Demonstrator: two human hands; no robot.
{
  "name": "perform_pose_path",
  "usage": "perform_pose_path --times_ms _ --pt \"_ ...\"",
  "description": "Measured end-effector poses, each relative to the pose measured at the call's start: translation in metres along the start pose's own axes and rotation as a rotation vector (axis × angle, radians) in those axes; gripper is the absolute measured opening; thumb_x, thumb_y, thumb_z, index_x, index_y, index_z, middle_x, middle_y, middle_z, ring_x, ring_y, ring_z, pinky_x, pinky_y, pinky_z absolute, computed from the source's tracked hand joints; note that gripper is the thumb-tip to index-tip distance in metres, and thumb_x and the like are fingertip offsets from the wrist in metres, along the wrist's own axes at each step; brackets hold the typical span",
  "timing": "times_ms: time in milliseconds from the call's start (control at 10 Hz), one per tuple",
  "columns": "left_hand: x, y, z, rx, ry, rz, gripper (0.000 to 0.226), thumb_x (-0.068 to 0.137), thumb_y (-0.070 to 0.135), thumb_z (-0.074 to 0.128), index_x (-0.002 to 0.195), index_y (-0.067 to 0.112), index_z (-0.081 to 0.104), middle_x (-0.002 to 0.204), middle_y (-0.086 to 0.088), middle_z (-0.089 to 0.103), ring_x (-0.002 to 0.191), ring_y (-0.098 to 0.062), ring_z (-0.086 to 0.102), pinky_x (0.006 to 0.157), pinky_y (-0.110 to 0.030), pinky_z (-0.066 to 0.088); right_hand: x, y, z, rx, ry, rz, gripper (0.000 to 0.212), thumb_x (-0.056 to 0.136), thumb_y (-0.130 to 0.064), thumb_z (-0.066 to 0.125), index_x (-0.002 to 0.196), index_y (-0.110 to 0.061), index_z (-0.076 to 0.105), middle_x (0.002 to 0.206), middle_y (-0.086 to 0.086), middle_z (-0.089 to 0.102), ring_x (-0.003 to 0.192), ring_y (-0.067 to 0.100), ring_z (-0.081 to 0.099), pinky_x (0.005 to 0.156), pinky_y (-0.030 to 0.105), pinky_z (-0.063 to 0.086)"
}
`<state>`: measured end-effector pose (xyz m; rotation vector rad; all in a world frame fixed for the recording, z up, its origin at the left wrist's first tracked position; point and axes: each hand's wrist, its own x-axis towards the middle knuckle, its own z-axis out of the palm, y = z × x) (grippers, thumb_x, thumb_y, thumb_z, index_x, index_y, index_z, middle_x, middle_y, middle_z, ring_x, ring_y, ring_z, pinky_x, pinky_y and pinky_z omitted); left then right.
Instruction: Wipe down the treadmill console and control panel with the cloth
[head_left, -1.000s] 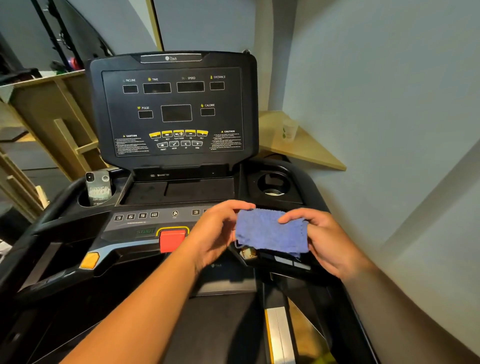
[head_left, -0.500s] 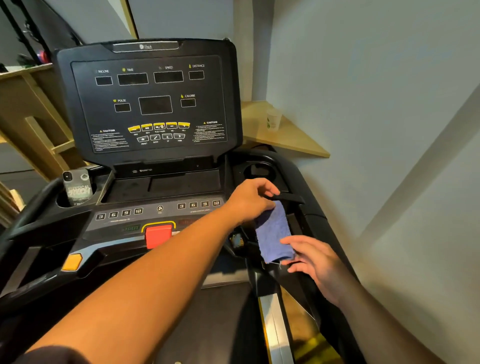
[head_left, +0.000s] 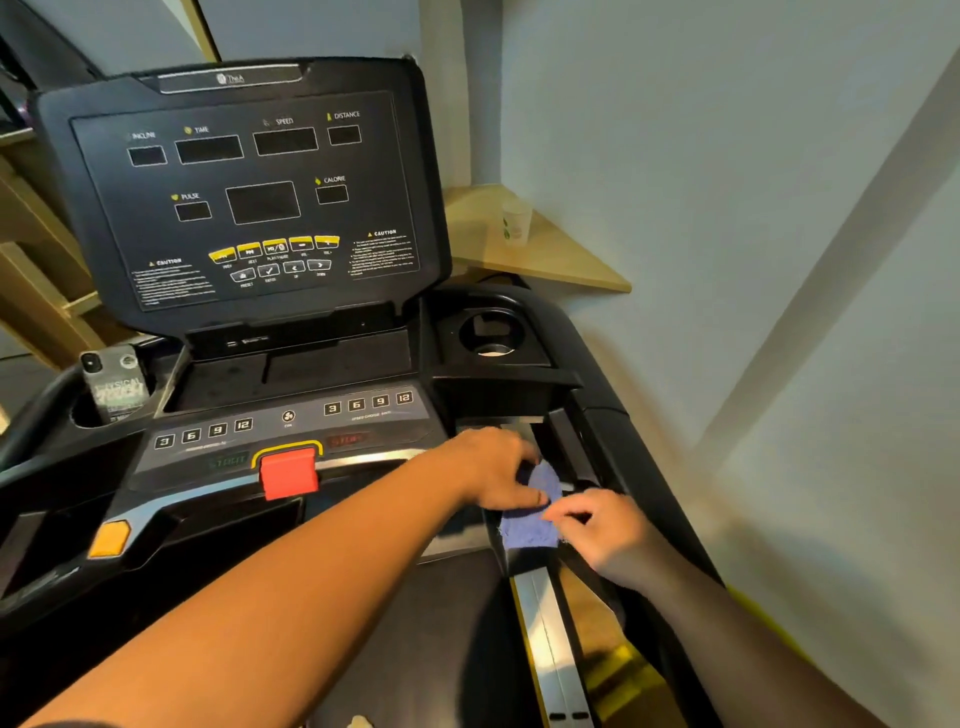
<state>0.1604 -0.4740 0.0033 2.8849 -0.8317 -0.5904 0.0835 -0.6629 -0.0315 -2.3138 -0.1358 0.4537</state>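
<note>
A small blue cloth (head_left: 530, 525) hangs folded between both hands, low at the right end of the treadmill's control panel (head_left: 291, 426). My left hand (head_left: 493, 467) pinches its upper part with fingers and thumb. My right hand (head_left: 608, 525) pinches its right edge lower down. The black upright console (head_left: 244, 192), with dark display windows and yellow buttons, rises behind. A red safety key (head_left: 289, 470) sits at the panel's front middle. Neither hand touches the console.
A phone (head_left: 114, 382) stands in the left cup holder. The right cup holder (head_left: 491, 332) sits just beyond my hands. A paper cup (head_left: 515, 221) rests on a wooden corner shelf (head_left: 561, 260). The wall runs close on the right. An orange button (head_left: 108, 538) marks the left handrail.
The cloth went from spread wide between both hands to folded narrow. Both hands dropped lower and to the right of the panel, and my right hand closed onto the cloth's edge.
</note>
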Motion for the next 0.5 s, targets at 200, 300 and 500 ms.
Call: perform_pose_path --times_ms 200,300,500 --pt "-0.009 0.005 0.015 0.156 0.098 -0.006 0.062 0.089 0.056 0.064 0.141 0.025 0.051 0.129 -0.001 0.062 0.123 -0.026 0.055 0.112 -0.048 0.033 0.023 -0.017 -0.002 -0.279 0.194 -0.134 0.039 0.088 -0.026 0.066 0.125 -0.026 0.054 0.126 -0.005 0.051 0.114 0.013 0.051 0.096 0.031 0.051" --pt "-0.016 0.007 0.018 0.158 0.107 -0.028 0.06 0.091 0.056 0.06 0.141 0.024 0.052 0.132 -0.001 0.062 0.128 -0.025 0.054 0.118 -0.053 0.025 0.026 -0.016 0.007 -0.301 0.129 -0.144 0.044 0.088 -0.028 0.066 0.129 -0.026 0.051 0.127 -0.005 0.051 0.115 0.014 0.052 0.098 0.031 0.049" --pt "-0.031 -0.011 0.006 0.027 0.226 -0.015 0.065 0.095 0.055 0.056 0.15 0.022 0.044 0.144 -0.004 0.055 0.132 -0.025 0.051 0.114 -0.049 0.037 0.045 -0.013 0.01 -0.296 0.164 -0.204 0.034 0.086 -0.023 0.065 0.119 -0.022 0.061 0.115 -0.005 0.053 0.105 0.012 0.051 0.095 0.036 0.051"
